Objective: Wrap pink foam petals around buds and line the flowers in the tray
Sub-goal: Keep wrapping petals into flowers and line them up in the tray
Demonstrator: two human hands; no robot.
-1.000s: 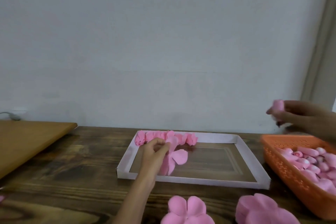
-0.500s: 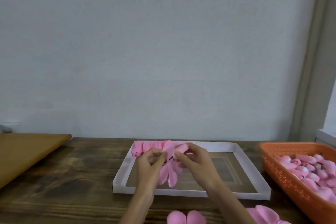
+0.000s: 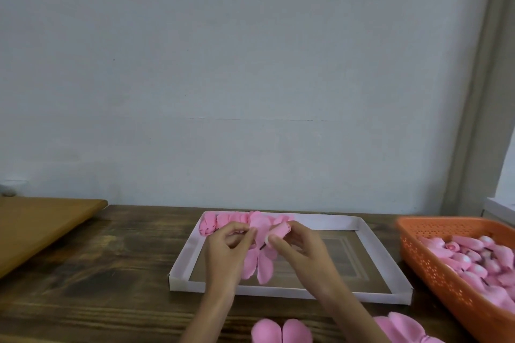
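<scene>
Pinching a pink foam bud (image 3: 282, 229), the right hand (image 3: 302, 249) held it against the petal piece (image 3: 260, 264) pinched by the left hand (image 3: 228, 245) over the tray (image 3: 370, 245); finished flowers (image 3: 220, 221) lined its 11 o'clock corner.

Pink petal piece (image 3: 257, 262) and bud (image 3: 281, 230) above the tray (image 3: 328, 222)
The petals hung down, the rolled bud tilted at their top; finished flowers (image 3: 223, 220) lined the tray's far-left rim.

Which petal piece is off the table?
The petal piece over the tray, pinched in the left hand; the other two lie on the table.
</scene>
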